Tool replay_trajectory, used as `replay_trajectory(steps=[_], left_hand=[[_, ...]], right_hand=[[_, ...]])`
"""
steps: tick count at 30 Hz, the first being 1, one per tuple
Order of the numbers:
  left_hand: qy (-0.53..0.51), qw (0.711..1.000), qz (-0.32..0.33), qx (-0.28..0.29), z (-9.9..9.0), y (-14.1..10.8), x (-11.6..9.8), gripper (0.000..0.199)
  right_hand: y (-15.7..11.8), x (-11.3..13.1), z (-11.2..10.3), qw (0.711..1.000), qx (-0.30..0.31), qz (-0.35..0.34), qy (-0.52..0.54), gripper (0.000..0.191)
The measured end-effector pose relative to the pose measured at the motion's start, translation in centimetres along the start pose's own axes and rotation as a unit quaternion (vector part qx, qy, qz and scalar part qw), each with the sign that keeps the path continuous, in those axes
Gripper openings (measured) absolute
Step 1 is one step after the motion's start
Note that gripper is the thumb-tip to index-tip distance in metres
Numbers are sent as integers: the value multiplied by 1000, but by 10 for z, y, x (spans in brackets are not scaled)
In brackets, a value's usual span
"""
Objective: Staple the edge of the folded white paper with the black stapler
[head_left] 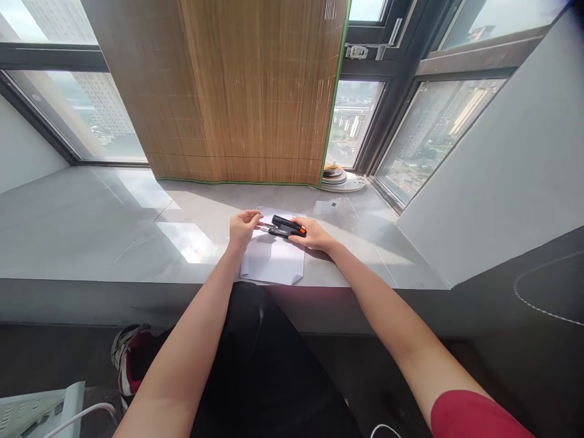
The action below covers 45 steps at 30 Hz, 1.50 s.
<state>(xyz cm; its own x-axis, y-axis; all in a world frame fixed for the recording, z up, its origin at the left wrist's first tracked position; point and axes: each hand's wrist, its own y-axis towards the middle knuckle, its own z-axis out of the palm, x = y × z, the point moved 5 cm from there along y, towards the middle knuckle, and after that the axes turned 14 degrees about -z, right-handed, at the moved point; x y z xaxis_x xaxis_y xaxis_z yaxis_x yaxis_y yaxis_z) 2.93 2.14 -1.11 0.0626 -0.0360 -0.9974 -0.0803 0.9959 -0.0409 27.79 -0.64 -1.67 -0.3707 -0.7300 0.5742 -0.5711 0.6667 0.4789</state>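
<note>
A black stapler (288, 225) with an orange mark at its rear end lies above white paper sheets (272, 261) on the stone sill. My right hand (312, 235) is wrapped round the stapler's rear end from the right. At the stapler's left, open end is my left hand (245, 227), its thumb and fingertips pressed together near the jaws. Whatever those fingertips pinch is too small to make out. The paper lies flat below both hands, its lower end near the sill's front edge.
A stack of plates (336, 177) stands at the back beside the window. A bamboo blind (246, 91) hangs behind the paper. A small white card (326, 207) lies right of the sheets. The sill's front edge (137, 281) runs before my legs.
</note>
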Motion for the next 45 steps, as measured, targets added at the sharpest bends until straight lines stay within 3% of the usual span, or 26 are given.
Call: replay_trajectory(steps=[6, 13, 19, 22, 36, 45], left_hand=[[55, 998, 7, 28, 4, 3, 6, 34], [183, 979, 52, 76, 12, 4, 9, 22], [375, 914, 153, -5, 17, -2, -6, 7], [425, 895, 134, -4, 21, 0, -5, 3], [448, 891, 66, 10, 21, 6, 7, 7], [421, 906, 53, -6, -5, 14, 9, 12]], right_hand=[[-4, -10, -6, 1000, -13, 2, -10, 40], [-6, -15, -11, 999, -37, 10, -13, 40], [-5, -15, -10, 999, -36, 22, -5, 43], [-5, -16, -10, 999, -36, 17, -5, 42], [-6, -16, -10, 999, -34, 22, -3, 38], [-6, -9, -12, 999, -19, 28, -8, 36]])
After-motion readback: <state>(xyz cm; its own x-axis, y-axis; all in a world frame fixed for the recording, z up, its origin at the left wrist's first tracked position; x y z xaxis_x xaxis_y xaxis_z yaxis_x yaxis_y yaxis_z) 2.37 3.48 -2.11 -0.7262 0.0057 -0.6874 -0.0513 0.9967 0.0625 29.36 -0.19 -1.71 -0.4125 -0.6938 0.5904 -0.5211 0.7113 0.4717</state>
